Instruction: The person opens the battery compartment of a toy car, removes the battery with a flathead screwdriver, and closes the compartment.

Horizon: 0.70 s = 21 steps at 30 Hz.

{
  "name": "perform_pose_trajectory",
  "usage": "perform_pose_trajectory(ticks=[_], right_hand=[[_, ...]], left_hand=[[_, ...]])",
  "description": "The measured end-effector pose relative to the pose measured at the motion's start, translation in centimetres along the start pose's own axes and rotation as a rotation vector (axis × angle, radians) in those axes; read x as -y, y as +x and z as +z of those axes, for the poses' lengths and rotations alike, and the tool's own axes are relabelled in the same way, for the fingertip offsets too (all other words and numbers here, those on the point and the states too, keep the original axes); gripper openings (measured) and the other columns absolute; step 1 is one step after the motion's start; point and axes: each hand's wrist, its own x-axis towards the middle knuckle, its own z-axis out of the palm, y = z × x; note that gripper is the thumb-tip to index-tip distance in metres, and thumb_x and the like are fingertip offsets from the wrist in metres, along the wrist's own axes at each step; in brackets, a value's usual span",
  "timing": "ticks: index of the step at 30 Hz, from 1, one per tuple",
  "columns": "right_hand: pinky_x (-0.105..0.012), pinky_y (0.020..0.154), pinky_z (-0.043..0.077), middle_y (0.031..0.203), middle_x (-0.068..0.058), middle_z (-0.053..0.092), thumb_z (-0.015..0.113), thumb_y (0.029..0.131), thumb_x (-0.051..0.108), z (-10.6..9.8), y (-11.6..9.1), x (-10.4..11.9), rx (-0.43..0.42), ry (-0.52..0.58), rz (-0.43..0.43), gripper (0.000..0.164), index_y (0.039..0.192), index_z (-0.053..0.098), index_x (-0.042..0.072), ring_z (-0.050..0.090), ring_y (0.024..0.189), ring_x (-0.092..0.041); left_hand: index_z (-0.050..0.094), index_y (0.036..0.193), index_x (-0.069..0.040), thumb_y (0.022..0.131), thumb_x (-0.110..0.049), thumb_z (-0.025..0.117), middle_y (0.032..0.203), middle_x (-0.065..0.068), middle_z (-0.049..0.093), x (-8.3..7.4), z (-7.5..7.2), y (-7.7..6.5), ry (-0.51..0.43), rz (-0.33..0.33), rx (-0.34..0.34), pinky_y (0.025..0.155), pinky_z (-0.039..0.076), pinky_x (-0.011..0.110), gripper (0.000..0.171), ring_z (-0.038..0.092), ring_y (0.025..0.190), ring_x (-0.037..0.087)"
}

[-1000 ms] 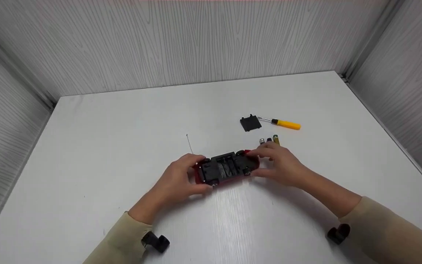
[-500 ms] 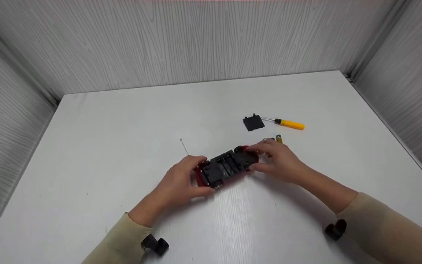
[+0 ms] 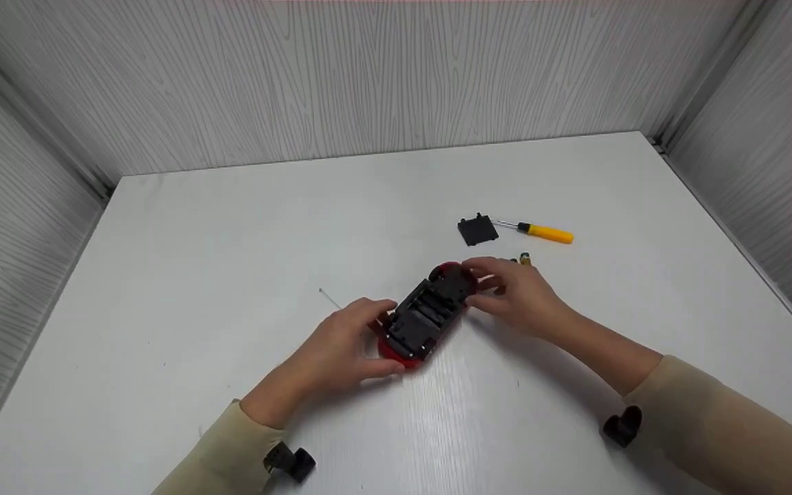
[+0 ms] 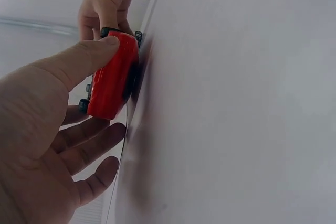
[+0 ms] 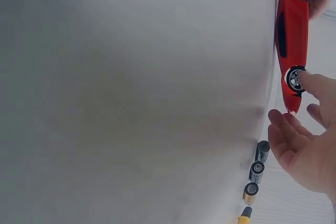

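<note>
A red toy car (image 3: 430, 313) lies upside down, black underside up, with an open compartment in its middle. My left hand (image 3: 344, 344) holds its near left end between thumb and fingers. In the left wrist view, that thumb presses on the red body (image 4: 113, 77). Gripping the far right end is my right hand (image 3: 523, 295). Its thumb rests at a silver wheel (image 5: 295, 78) in the right wrist view, with the fingers curved at the car's tip. A thin antenna (image 3: 331, 300) sticks out beyond my left fingers.
A square black cover (image 3: 478, 229) lies behind the car, touching or close to the tip of a yellow-handled screwdriver (image 3: 551, 234). Three batteries (image 5: 251, 192) stand in a row beyond my right fingers, mostly hidden in the head view. Wood-grain panels (image 3: 396, 82) enclose the white table (image 3: 231, 234).
The toy car has turned counterclockwise, its right end moving away and its left end coming nearer. The antenna has swung left and down. Both hands have kept their hold.
</note>
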Motion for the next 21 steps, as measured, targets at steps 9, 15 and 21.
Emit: perform_pose_trajectory(ticks=[9,15,21], right_hand=[[-0.046,0.096,0.058,0.130,-0.016,0.072,0.081,0.095,0.012,0.1,0.4,0.0,0.007,0.046,0.047,0.061,0.150,0.055,0.004,0.075,0.110,-0.031],[-0.043,0.098,0.057,0.133,-0.013,0.071,0.084,0.094,0.018,-0.2,-0.2,-0.1,0.023,0.066,0.103,0.063,0.150,0.058,0.009,0.075,0.113,-0.025],[-0.043,0.099,0.057,0.137,-0.014,0.069,0.084,0.093,0.018,-0.3,-1.1,0.0,0.058,0.058,0.085,0.061,0.149,0.061,0.011,0.074,0.113,-0.024]], left_hand=[[0.067,0.137,-0.012,0.084,-0.026,0.091,0.120,-0.002,0.067,-0.2,-0.5,0.1,-0.011,0.014,0.028,0.096,0.053,0.043,0.060,0.066,0.108,0.019],[0.064,0.141,-0.009,0.083,-0.029,0.092,0.127,0.005,0.067,-0.3,-0.7,0.5,0.015,0.012,0.023,0.099,0.052,0.046,0.067,0.066,0.113,0.024],[0.057,0.148,-0.006,0.081,-0.034,0.094,0.142,0.007,0.062,-0.3,-1.3,0.9,0.046,0.015,0.034,0.108,0.049,0.047,0.082,0.062,0.127,0.027]])
